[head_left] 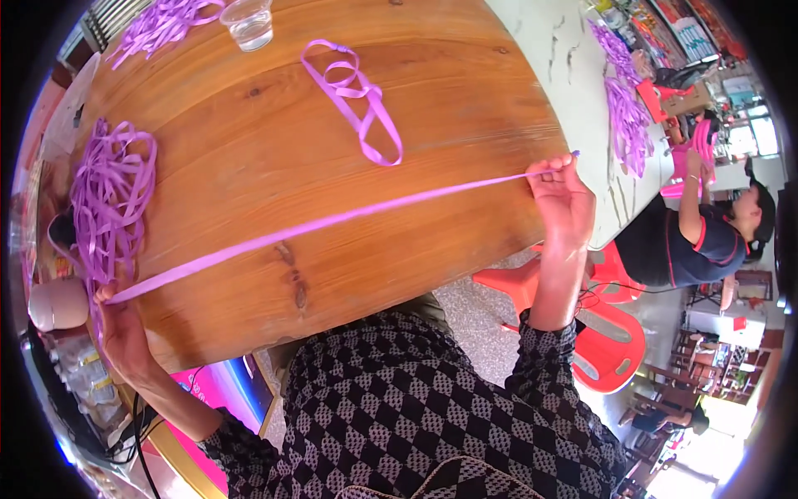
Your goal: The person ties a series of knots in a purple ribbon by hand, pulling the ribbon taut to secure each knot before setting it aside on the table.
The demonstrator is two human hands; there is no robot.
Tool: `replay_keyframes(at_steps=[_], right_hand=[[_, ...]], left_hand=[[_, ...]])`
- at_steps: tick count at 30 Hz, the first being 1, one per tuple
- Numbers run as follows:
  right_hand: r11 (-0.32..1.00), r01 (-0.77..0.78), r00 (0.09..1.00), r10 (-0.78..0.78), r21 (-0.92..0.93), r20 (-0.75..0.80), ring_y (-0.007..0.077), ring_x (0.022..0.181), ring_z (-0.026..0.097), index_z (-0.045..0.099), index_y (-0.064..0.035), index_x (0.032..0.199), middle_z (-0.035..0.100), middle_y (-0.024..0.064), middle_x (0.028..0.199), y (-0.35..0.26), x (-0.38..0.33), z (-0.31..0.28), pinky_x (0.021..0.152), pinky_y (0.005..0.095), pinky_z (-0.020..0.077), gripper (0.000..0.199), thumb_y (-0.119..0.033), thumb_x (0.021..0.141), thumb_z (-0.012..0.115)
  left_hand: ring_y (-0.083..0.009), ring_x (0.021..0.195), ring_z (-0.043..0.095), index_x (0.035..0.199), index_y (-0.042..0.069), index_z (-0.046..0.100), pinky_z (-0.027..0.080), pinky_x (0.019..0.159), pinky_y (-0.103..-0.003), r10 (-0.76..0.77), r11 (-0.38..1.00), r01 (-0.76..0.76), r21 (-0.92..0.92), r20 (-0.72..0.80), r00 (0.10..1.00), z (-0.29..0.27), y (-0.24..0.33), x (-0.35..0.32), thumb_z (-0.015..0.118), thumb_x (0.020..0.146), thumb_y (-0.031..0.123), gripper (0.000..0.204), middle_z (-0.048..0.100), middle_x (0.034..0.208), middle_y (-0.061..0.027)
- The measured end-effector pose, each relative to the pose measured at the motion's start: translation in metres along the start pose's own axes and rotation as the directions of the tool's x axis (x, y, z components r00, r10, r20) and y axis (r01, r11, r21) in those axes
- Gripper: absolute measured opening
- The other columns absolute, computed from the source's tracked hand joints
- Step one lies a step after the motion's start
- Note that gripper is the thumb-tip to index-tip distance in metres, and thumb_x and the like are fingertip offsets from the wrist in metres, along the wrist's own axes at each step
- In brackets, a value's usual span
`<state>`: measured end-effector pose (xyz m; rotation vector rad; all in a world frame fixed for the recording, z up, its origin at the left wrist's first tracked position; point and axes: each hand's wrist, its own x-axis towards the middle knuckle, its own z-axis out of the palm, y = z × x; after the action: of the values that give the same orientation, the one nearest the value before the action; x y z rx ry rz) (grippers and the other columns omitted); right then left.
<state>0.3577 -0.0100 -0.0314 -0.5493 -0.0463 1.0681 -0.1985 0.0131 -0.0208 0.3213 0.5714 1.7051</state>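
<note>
A purple ribbon (pixel 332 220) is stretched taut across the wooden table, slanting up from left to right. Its left end is pinched by my left hand (pixel 125 333) at the table's left edge. Near the right edge, my right hand (pixel 563 200) grips the other end, palm showing, with a small dark purple tip poking out past the fingers. Beyond the taut strip lies a loosely looped purple ribbon (pixel 370 116). Just past my left hand, a tangled heap of purple ribbons (pixel 112 195) hangs over the table's edge.
More purple ribbons (pixel 162 29) and a clear plastic cup (pixel 249 27) stand at the far left. A white marbled surface (pixel 573 83) on the right holds another ribbon pile (pixel 629 125). Red plastic chairs (pixel 611 349) are by my right arm; another person (pixel 694 224) works at right.
</note>
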Motion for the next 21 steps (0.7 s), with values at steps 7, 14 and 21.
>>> replay_keyframes(at_steps=[7, 14, 21], right_hand=[[0.999, -0.036, 0.998, 0.036, -0.003, 0.06, 0.0192, 0.076, 0.046, 0.048, -0.0009, 0.086, 0.049, 0.0075, 0.079, -0.01, -0.001, -0.009, 0.078, 0.0377, 0.0378, 0.007, 0.002, 0.082, 0.052], [0.997, -0.047, 0.997, 0.044, 0.06, 0.056, 0.0197, 0.076, 0.047, 0.049, -0.0003, 0.087, 0.05, 0.0082, 0.08, -0.003, -0.001, -0.007, 0.078, 0.039, 0.0382, 0.005, 0.003, 0.083, 0.051], [0.979, -0.182, 0.972, 0.165, 0.089, 0.165, 0.019, 0.079, 0.048, 0.047, -0.0035, 0.095, 0.048, 0.006, 0.083, -0.025, 0.019, -0.042, 0.08, 0.038, 0.0353, 0.02, 0.007, 0.079, 0.053]], left_hand=[[-0.0271, 0.099, 0.044, 0.095, -0.006, 0.046, 0.031, 0.096, -0.043, -0.144, 0.941, 0.145, -0.306, 0.026, 0.989, -0.046, 0.006, 0.015, 0.043, 0.086, -0.002, 0.011, 0.047, 0.097, -0.0154], [-0.0261, 0.101, 0.045, 0.097, -0.006, 0.049, 0.034, 0.095, -0.041, -0.021, 0.998, 0.019, 0.064, 0.042, 0.999, -0.021, 0.005, 0.009, 0.043, 0.089, 0.003, 0.013, 0.05, 0.098, -0.0153], [-0.0275, 0.099, 0.049, 0.098, -0.006, 0.05, 0.036, 0.095, -0.041, 0.041, 0.989, -0.051, 0.139, 0.072, 0.997, -0.033, 0.008, 0.006, 0.046, 0.087, 0.007, 0.017, 0.053, 0.097, -0.0148]])
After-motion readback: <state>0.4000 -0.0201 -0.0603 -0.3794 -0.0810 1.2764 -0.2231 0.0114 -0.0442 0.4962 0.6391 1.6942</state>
